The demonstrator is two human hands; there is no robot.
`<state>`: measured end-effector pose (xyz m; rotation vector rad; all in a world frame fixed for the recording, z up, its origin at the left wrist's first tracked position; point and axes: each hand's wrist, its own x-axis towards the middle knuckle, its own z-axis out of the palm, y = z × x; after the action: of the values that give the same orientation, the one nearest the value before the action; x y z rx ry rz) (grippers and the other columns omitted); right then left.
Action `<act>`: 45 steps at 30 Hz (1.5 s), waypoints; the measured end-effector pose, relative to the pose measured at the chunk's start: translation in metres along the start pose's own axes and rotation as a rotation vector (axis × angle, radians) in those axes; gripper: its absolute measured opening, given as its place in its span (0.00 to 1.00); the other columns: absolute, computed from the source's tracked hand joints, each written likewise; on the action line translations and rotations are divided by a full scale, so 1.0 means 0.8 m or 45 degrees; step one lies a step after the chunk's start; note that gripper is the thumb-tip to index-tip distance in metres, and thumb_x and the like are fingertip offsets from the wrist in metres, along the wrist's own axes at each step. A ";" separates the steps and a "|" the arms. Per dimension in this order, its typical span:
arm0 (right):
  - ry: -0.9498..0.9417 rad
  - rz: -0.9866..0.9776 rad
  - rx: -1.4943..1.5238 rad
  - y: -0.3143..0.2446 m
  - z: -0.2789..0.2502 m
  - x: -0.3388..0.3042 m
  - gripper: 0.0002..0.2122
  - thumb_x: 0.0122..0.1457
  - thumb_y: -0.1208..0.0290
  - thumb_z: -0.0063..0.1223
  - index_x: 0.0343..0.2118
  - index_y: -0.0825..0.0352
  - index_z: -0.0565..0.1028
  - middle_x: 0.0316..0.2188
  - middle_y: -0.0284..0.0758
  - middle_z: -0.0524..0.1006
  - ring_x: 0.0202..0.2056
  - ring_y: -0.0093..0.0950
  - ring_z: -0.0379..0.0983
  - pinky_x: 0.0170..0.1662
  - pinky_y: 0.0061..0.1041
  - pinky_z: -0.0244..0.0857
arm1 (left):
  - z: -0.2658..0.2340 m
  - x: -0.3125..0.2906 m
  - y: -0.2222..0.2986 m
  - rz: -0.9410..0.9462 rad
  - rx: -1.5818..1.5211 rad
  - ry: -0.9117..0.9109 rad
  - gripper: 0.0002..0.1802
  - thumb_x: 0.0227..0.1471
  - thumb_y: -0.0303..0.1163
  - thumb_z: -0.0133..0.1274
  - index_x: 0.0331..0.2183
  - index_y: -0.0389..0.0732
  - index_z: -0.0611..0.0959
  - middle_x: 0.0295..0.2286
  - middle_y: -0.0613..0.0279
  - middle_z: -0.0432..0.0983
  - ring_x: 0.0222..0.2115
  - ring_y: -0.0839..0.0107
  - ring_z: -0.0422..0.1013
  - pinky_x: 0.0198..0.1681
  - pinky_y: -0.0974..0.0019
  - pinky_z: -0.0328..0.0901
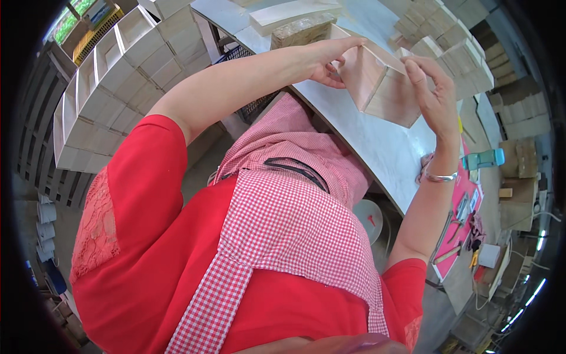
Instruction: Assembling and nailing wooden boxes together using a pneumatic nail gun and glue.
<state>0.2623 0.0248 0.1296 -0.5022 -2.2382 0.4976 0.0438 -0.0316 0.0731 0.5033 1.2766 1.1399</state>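
Observation:
A pale open wooden box (386,85) is tilted over the white worktable (377,153), one corner toward me. My left hand (331,62) grips its left side, a finger stretched along the top edge and the others curled below. At the right end, my right hand (434,94) holds the box with fingers over the upper edge and thumb against the side. How far my fingers reach inside is hidden. Just behind my left hand lies a wrapped brown block (303,30), and beyond it a long pale wooden piece (295,13).
Stacked wooden boxes (127,88) stand at the left; more wooden pieces (460,59) are piled at the far right of the table. Hand tools lie on a pink mat (451,248) beside a teal bottle (483,159). A dark crate (253,106) sits below the table edge.

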 end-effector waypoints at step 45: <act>-0.481 0.286 0.241 -0.016 0.008 0.003 0.05 0.58 0.75 0.59 0.34 0.71 0.80 0.29 0.26 0.78 0.32 0.15 0.70 0.39 0.16 0.64 | -0.013 0.003 -0.014 0.016 0.023 -0.050 0.56 0.38 0.62 0.67 0.54 0.29 0.62 0.50 0.39 0.55 0.51 0.42 0.64 0.54 0.49 0.68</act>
<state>0.2536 0.0139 0.1333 -0.6031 -2.4673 0.9806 0.0381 -0.0367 0.0599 0.5451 1.2526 1.1244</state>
